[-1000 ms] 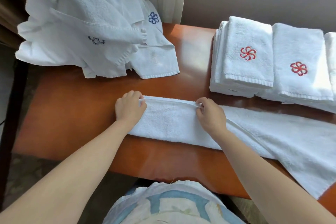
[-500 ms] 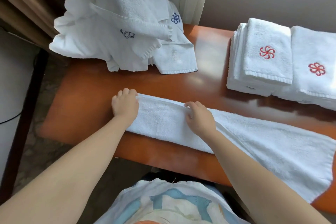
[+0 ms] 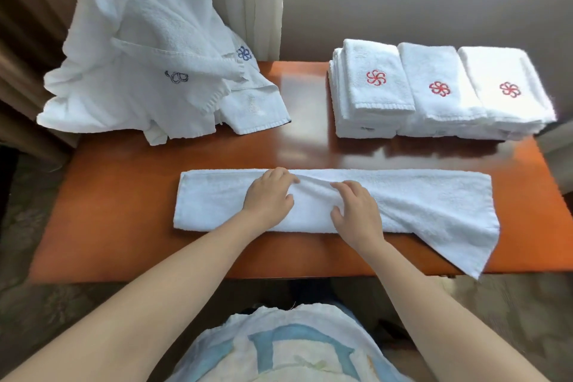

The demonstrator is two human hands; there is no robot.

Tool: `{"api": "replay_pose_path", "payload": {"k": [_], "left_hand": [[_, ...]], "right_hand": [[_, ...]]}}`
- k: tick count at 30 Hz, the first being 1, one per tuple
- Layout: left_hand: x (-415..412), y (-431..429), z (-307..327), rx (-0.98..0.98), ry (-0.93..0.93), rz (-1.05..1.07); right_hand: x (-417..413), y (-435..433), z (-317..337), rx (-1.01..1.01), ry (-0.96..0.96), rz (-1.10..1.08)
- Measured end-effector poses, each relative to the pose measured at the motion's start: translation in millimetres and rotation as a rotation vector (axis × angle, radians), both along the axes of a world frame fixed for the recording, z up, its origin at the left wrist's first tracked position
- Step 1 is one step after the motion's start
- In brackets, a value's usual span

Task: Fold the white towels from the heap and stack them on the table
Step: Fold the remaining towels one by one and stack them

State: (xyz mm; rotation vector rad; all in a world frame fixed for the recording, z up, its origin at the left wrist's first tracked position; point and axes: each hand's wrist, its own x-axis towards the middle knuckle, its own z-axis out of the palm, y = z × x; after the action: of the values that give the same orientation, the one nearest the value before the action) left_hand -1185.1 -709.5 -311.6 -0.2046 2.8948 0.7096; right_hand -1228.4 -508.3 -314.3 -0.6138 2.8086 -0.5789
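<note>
1. Towel, folded lengthwise into a long strip, lies across the near part of the orange table. The unfolded heap and the folded stacks sit farther back.
2. The left hand rests mid-strip with its fingers bent at the far edge; I cannot tell whether they pinch cloth. The right hand lies flat just beside it, fingers spread, holding nothing.
3. The loose corner overhangs the table's front edge. Its weight, or a hard smoothing stroke, could drag the layers askew.
4. Half a second earlier both hands worked the far edge nearer the towel's left end; now they sit mid-strip with a pucker between them.
</note>
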Motion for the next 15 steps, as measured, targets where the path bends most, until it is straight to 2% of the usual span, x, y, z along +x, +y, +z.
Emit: {"api": "replay_pose_path", "payload": {"k": [7, 15], "left_hand": [[-3.9, 63.3, 5.8, 0.061, -0.013, -0.215], [-33.7, 131.9, -4.2, 0.06, -0.009, -0.405]], "right_hand": [[32.9, 74.5, 10.2, 0.051, -0.006, -0.229], [17.7, 154.6, 0.5, 0.099, -0.078, -0.391]]}}
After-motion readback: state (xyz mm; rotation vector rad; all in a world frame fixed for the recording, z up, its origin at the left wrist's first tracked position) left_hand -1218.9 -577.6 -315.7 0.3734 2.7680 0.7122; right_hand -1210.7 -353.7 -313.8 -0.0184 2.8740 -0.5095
